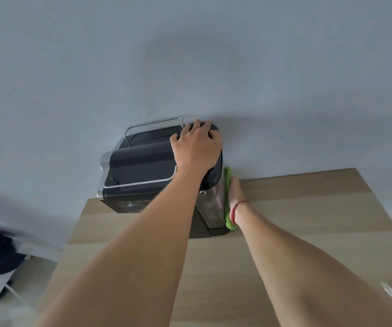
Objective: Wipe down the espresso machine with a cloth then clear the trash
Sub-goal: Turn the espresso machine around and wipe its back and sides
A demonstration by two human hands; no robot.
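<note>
A: Item one: black espresso machine. We are finding it at the back of the light wooden table, against the grey wall.
B: Item two: green cloth. Our right hand is pressing it flat against the machine's steel right side, fingers straight and together.
A: Item three: our left hand is bracing the machine's top, fingers slightly spread and curling over the far corner.
B: Item four: red cord bracelet, sitting on our right wrist.
</note>
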